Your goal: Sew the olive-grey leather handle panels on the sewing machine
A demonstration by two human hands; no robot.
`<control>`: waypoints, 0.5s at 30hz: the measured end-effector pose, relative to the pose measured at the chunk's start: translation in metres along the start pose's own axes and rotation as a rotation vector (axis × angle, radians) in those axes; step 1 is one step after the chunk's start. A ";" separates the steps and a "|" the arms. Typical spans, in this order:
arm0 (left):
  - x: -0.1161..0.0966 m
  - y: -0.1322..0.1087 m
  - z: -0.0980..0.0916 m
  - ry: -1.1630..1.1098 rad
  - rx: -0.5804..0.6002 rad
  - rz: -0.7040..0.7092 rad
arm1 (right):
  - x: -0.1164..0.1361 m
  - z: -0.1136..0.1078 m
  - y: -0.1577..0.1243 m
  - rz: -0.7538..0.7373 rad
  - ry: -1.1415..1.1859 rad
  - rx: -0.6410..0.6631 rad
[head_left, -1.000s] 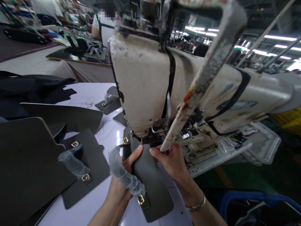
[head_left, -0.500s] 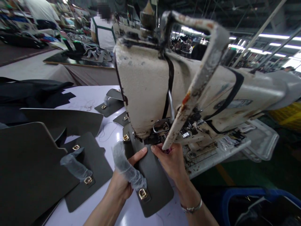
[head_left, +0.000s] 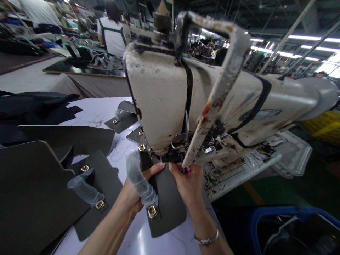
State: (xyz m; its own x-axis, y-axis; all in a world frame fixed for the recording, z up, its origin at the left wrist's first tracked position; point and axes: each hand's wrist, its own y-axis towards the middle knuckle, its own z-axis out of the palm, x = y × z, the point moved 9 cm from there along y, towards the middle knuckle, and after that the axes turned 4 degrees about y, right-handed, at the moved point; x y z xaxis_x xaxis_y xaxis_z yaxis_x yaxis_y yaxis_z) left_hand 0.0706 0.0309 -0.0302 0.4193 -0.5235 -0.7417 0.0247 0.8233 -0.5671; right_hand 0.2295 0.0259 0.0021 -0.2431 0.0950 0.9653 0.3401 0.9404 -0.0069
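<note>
Dark grey leather flap (head_left: 167, 209) held just under a sewing machine head (head_left: 156, 92)
Left hand (head_left: 130, 194) grips its side beside a plastic-wrapped strap (head_left: 139, 180); right hand (head_left: 187, 184) pinches its top edge, both above the white table (head_left: 130, 241).

Nothing legible in view. Only candidate: the metal badge (head_left: 260, 114) on the arm of the cream industrial sewing machine (head_left: 159, 92), too blurred and angled to read.
</note>
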 end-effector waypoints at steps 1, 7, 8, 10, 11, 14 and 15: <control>-0.001 0.002 0.000 0.031 0.009 -0.001 | 0.000 0.000 -0.001 -0.010 0.010 -0.022; -0.010 0.009 -0.004 0.137 0.047 0.012 | 0.000 0.003 -0.006 -0.019 0.074 -0.102; -0.011 0.009 -0.004 0.154 0.060 0.016 | -0.001 0.004 -0.006 -0.007 0.089 -0.107; -0.014 0.010 -0.003 0.189 0.076 0.029 | -0.004 0.006 -0.007 0.025 0.126 -0.114; -0.016 0.010 -0.003 0.202 0.083 0.036 | -0.005 0.007 -0.007 0.041 0.145 -0.114; -0.016 0.011 -0.004 0.230 0.091 0.005 | -0.008 0.009 -0.009 0.078 0.182 -0.116; -0.015 0.012 -0.004 0.233 0.094 -0.015 | -0.008 0.010 -0.009 0.087 0.190 -0.115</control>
State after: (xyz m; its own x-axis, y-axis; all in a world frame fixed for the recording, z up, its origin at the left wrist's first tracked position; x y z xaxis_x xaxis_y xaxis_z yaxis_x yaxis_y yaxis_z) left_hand 0.0613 0.0478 -0.0270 0.1983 -0.5632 -0.8021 0.1187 0.8262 -0.5508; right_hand 0.2192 0.0199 -0.0083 -0.0364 0.1004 0.9943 0.4562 0.8869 -0.0729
